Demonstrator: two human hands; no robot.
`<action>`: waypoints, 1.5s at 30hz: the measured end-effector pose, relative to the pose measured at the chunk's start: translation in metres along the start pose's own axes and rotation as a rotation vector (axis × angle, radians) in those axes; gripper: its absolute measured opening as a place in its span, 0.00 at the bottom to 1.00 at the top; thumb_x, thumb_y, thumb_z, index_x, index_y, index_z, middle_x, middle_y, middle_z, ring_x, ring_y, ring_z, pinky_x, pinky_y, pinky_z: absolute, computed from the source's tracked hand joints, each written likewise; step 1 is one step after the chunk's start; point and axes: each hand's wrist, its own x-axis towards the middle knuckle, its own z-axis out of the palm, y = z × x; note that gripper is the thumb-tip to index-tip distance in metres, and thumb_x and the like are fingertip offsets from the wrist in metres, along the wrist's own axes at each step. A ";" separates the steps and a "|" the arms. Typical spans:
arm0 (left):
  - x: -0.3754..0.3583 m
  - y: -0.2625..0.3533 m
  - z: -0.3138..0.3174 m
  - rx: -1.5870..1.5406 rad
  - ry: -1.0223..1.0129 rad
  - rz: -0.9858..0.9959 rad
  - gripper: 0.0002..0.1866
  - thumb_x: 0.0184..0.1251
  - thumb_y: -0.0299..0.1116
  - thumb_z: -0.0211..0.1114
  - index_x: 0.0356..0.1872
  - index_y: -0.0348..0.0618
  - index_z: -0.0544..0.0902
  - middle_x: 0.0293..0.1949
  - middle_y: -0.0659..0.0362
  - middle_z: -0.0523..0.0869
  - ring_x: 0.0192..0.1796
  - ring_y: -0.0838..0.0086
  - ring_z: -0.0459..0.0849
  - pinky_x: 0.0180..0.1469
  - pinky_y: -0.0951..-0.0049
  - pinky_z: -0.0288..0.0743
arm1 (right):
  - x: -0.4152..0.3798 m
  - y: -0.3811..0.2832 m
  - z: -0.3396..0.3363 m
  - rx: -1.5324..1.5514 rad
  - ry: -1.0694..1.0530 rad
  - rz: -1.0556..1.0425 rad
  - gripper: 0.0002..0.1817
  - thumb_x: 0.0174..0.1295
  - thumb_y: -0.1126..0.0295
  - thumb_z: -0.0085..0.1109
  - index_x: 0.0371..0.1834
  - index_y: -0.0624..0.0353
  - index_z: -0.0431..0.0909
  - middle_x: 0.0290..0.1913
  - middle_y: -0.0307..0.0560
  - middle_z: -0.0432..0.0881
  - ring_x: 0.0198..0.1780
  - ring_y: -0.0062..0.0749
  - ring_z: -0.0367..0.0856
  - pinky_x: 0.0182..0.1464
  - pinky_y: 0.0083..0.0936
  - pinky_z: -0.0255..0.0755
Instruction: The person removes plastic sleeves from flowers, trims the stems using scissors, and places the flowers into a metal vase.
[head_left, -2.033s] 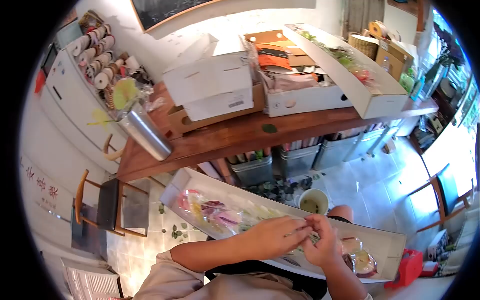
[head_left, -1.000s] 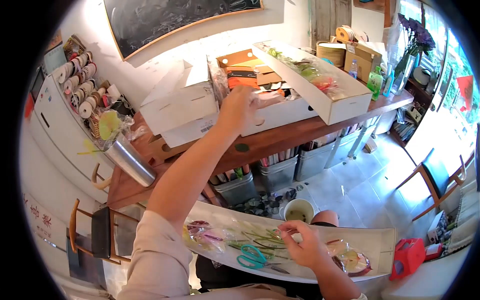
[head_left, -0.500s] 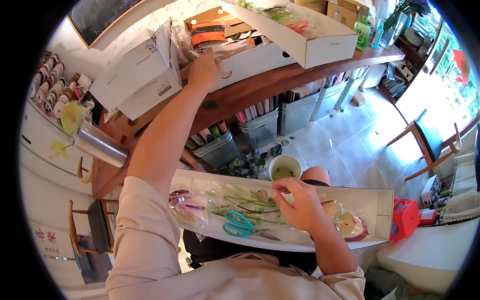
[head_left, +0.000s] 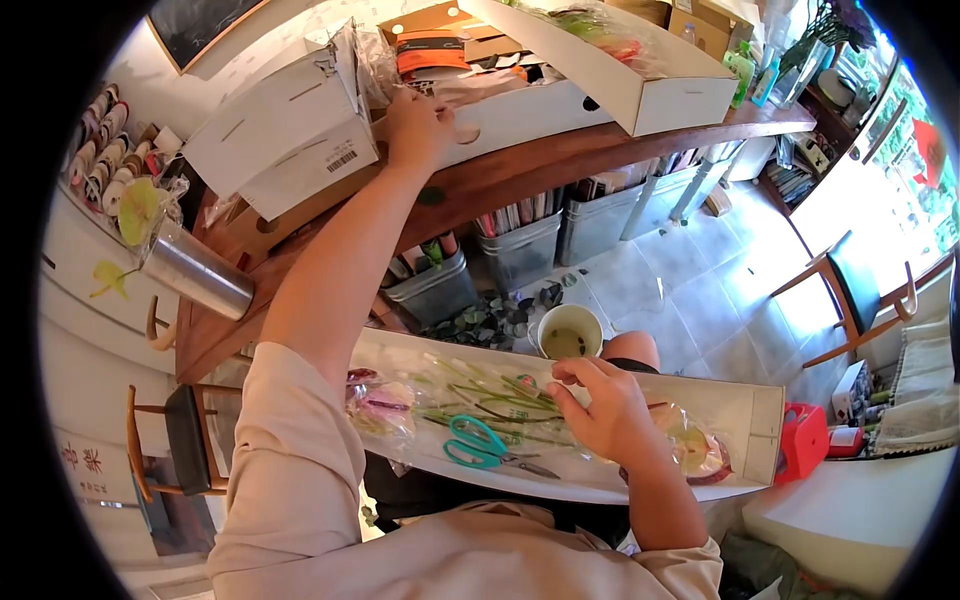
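My left hand (head_left: 416,125) reaches to the near edge of an open white box (head_left: 530,125) on the wooden table; its fingers are curled, and what they may hold is hidden. My right hand (head_left: 603,405), fingers bent with thumb near the fingertips, hovers over a long white box (head_left: 752,430) on my lap. Inside that box lie green stems (head_left: 480,385), a wrapped pink flower (head_left: 385,402) at the left, a wrapped yellowish-red flower (head_left: 700,450) at the right, and teal-handled scissors (head_left: 476,444).
A white bucket (head_left: 570,333) with liquid stands beyond the lap box. Metal bins (head_left: 522,255) hold papers under the table. Nearby are a metal vase (head_left: 200,270), a tilted white box (head_left: 280,120), a red plastic item (head_left: 803,443) and chairs (head_left: 850,285).
The view has shifted slightly. My left hand remains at the edge of the box on the table, with its fingers a little more curled. My right hand has barely moved.
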 end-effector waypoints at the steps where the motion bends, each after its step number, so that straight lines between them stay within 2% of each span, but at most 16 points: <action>1: -0.003 -0.002 0.000 -0.035 -0.004 0.042 0.12 0.66 0.34 0.73 0.45 0.39 0.89 0.53 0.45 0.88 0.52 0.53 0.88 0.55 0.56 0.82 | 0.000 0.000 0.001 -0.018 -0.017 0.011 0.10 0.65 0.74 0.70 0.47 0.66 0.84 0.41 0.57 0.88 0.43 0.49 0.90 0.46 0.36 0.82; 3: -0.020 -0.003 -0.005 -0.105 -0.014 0.119 0.13 0.66 0.31 0.70 0.47 0.34 0.86 0.58 0.42 0.84 0.59 0.49 0.85 0.61 0.52 0.80 | -0.001 -0.001 0.004 -0.042 -0.064 -0.028 0.10 0.65 0.73 0.69 0.47 0.65 0.85 0.40 0.57 0.88 0.43 0.51 0.89 0.47 0.39 0.82; 6: -0.032 0.003 -0.019 -0.180 -0.082 0.026 0.14 0.65 0.28 0.69 0.50 0.34 0.84 0.57 0.42 0.83 0.60 0.46 0.82 0.64 0.50 0.77 | -0.005 0.002 0.009 -0.154 -0.233 0.001 0.11 0.65 0.71 0.69 0.47 0.63 0.86 0.40 0.57 0.87 0.44 0.54 0.88 0.48 0.43 0.81; 9: -0.057 0.024 -0.053 -0.014 0.218 0.373 0.15 0.64 0.28 0.71 0.52 0.39 0.85 0.51 0.47 0.85 0.54 0.48 0.85 0.62 0.53 0.79 | -0.010 0.013 0.012 -0.254 -0.351 0.085 0.10 0.65 0.67 0.68 0.45 0.60 0.88 0.40 0.56 0.87 0.46 0.56 0.87 0.50 0.47 0.81; 11: -0.088 0.041 -0.078 -0.142 0.100 0.420 0.14 0.61 0.26 0.72 0.48 0.41 0.85 0.46 0.50 0.86 0.52 0.51 0.86 0.61 0.53 0.77 | -0.011 0.020 0.007 -0.332 -0.363 0.155 0.10 0.64 0.66 0.68 0.42 0.60 0.89 0.40 0.56 0.87 0.46 0.57 0.87 0.51 0.48 0.80; 13: -0.131 0.061 -0.107 -0.487 -0.405 0.428 0.09 0.60 0.25 0.71 0.41 0.39 0.84 0.41 0.49 0.85 0.43 0.51 0.85 0.47 0.56 0.80 | -0.011 0.025 0.000 -0.437 -0.346 0.243 0.09 0.62 0.65 0.69 0.38 0.60 0.90 0.39 0.56 0.88 0.46 0.57 0.87 0.51 0.49 0.80; 16: -0.208 0.078 -0.134 -0.441 -1.035 0.470 0.06 0.65 0.31 0.68 0.39 0.41 0.85 0.39 0.51 0.85 0.44 0.52 0.86 0.46 0.53 0.82 | -0.013 0.029 -0.004 -0.459 -0.382 0.301 0.10 0.59 0.63 0.70 0.33 0.59 0.90 0.36 0.58 0.88 0.44 0.58 0.88 0.51 0.50 0.80; 18: -0.247 0.073 -0.131 -0.417 -1.136 0.573 0.09 0.66 0.35 0.70 0.43 0.44 0.86 0.41 0.53 0.86 0.47 0.55 0.87 0.50 0.55 0.82 | -0.017 0.039 0.003 -0.532 -0.430 0.282 0.10 0.57 0.63 0.71 0.32 0.58 0.90 0.35 0.59 0.88 0.43 0.58 0.88 0.52 0.50 0.79; 22: -0.284 0.069 -0.124 -0.351 -1.132 0.510 0.09 0.65 0.35 0.71 0.42 0.44 0.86 0.41 0.53 0.85 0.48 0.54 0.86 0.51 0.54 0.82 | -0.018 0.039 0.012 -0.651 -0.482 0.212 0.10 0.53 0.62 0.71 0.31 0.57 0.90 0.34 0.59 0.88 0.43 0.58 0.88 0.55 0.50 0.78; 28: -0.308 0.066 -0.116 -0.361 -1.090 0.508 0.09 0.63 0.35 0.72 0.41 0.44 0.86 0.42 0.54 0.85 0.48 0.54 0.86 0.52 0.54 0.81 | -0.021 0.037 0.012 -0.599 -0.467 0.154 0.08 0.54 0.66 0.68 0.32 0.59 0.89 0.39 0.57 0.90 0.48 0.52 0.88 0.57 0.47 0.75; 30: -0.309 0.067 -0.117 -0.376 -1.049 0.506 0.09 0.62 0.34 0.73 0.40 0.44 0.86 0.41 0.54 0.85 0.48 0.53 0.86 0.52 0.54 0.81 | -0.021 0.032 0.007 -0.514 -0.434 0.158 0.06 0.53 0.68 0.68 0.29 0.59 0.87 0.34 0.57 0.88 0.44 0.55 0.88 0.55 0.49 0.76; 39: -0.298 0.103 -0.132 -0.707 -1.007 0.184 0.09 0.68 0.35 0.73 0.43 0.42 0.90 0.43 0.51 0.88 0.51 0.48 0.85 0.54 0.53 0.79 | -0.017 0.011 -0.005 -0.391 -0.380 0.153 0.05 0.53 0.70 0.69 0.28 0.59 0.87 0.28 0.56 0.87 0.34 0.57 0.87 0.45 0.45 0.81; 40: -0.297 0.110 -0.129 -0.685 -1.103 0.137 0.09 0.68 0.35 0.73 0.42 0.41 0.90 0.42 0.50 0.88 0.49 0.51 0.85 0.52 0.55 0.79 | -0.018 0.010 -0.005 -0.398 -0.384 0.140 0.05 0.53 0.70 0.69 0.28 0.59 0.88 0.28 0.56 0.87 0.34 0.57 0.86 0.44 0.45 0.81; 42: -0.288 0.123 -0.121 -0.635 -1.287 0.036 0.09 0.69 0.35 0.73 0.39 0.40 0.90 0.39 0.49 0.88 0.45 0.56 0.87 0.50 0.58 0.79 | -0.019 0.011 -0.005 -0.373 -0.391 0.164 0.05 0.55 0.69 0.68 0.27 0.58 0.87 0.27 0.57 0.86 0.34 0.58 0.86 0.51 0.47 0.79; 43: -0.285 0.128 -0.120 -0.709 -1.310 -0.093 0.09 0.69 0.35 0.74 0.38 0.39 0.90 0.38 0.50 0.88 0.43 0.60 0.87 0.48 0.61 0.79 | -0.018 0.012 -0.006 -0.359 -0.392 0.173 0.05 0.56 0.69 0.67 0.26 0.57 0.87 0.27 0.57 0.86 0.34 0.59 0.86 0.54 0.47 0.78; 45: -0.281 0.136 -0.119 -0.849 -1.352 -0.343 0.08 0.68 0.33 0.75 0.37 0.38 0.90 0.35 0.51 0.88 0.39 0.68 0.86 0.45 0.66 0.79 | -0.019 0.014 -0.006 -0.350 -0.371 0.156 0.06 0.56 0.69 0.67 0.25 0.57 0.87 0.27 0.56 0.86 0.33 0.58 0.85 0.53 0.47 0.78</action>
